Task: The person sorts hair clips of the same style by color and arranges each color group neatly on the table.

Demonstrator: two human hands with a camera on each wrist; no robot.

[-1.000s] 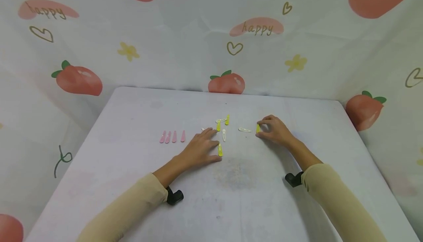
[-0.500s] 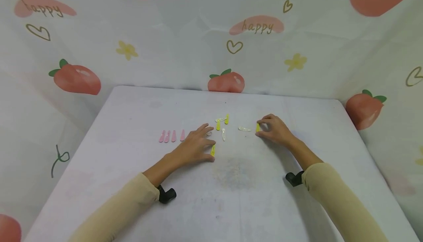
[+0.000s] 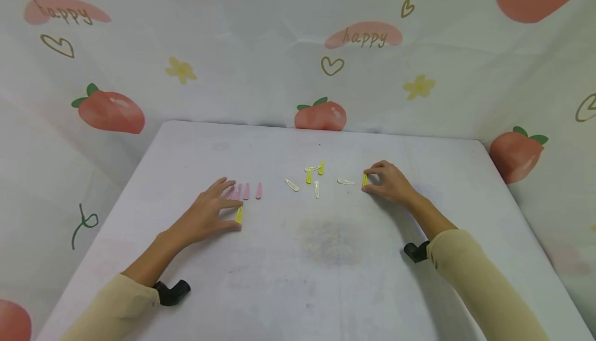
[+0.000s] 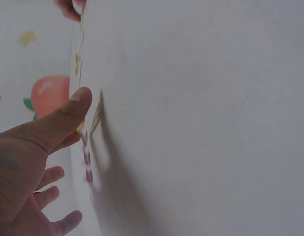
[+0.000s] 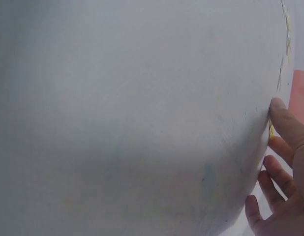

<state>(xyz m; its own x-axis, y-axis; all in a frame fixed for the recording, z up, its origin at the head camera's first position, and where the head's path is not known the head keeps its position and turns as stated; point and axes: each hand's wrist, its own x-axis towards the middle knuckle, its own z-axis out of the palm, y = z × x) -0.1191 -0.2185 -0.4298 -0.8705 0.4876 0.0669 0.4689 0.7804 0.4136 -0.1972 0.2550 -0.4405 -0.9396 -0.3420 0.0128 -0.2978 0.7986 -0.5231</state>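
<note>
My left hand (image 3: pixel 205 211) pinches a yellow snap hair clip (image 3: pixel 239 214) between thumb and finger, low over the table's left half. Just beyond it lie several pink hair clips (image 3: pixel 246 191) in a row, the leftmost partly hidden by the fingers. On the right side, my right hand (image 3: pixel 390 182) pinches another yellow hair clip (image 3: pixel 365 179) by its ends, at the tabletop. In the right wrist view, a sliver of that yellow clip (image 5: pixel 271 130) shows between thumb and index finger. Two more yellow clips (image 3: pixel 309 176) lie in the middle among several white hair clips (image 3: pixel 292 184).
A white-covered table (image 3: pixel 321 289) carries everything, with a greyish smudge in its middle. Behind it hangs a white cloth (image 3: pixel 261 46) printed with peaches, hearts and flowers. Black wrist mounts (image 3: pixel 172 293) sit below both sleeves.
My left hand has taken hold of the yellow clip at the middle and carried it left, in front of the pink row. A white clip is uncovered. My right hand stays in place.
</note>
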